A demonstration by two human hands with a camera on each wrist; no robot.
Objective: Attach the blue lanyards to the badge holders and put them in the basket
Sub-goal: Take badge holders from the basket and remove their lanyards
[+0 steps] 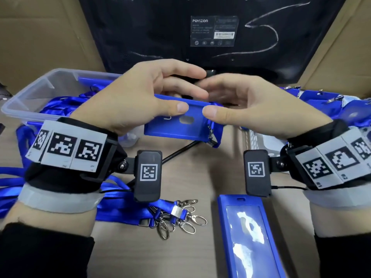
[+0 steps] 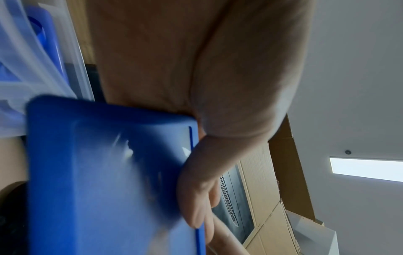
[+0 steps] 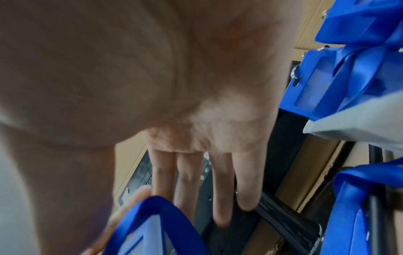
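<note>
Nearest you, a spare blue plastic badge holder with a clear window [image 1: 250, 235] lay flat on the tan wooden counter [image 1: 190, 177], and beside it a bundle of blue ribbon lanyards with metal swivel clips [image 1: 160, 213] waited with their clips fanned out, probably so each could be picked singly. Above them you held another blue plastic badge holder [image 1: 180, 125] lifted off the counter. Your left hand [image 1: 140, 97] pinched its upper edge, thumb on the near face and fingers [image 1: 186, 71] curled over the far side, likely to steady it. Your right hand [image 1: 251, 103] came in from the other end with its thumb touching the holder's corner; its fingers [image 3: 222, 189] lay straight and loose, grasping nothing. A blue lanyard ribbon with its clip [image 1: 215, 135] hung at the holder's right end; whether the clip was hooked in, you could not tell. Further off to your left stood a clear plastic tub [image 1: 38, 95] already holding blue lanyards and holders, and to your right a white slatted basket [image 1: 254, 137] with more of them heaped in it.
</note>
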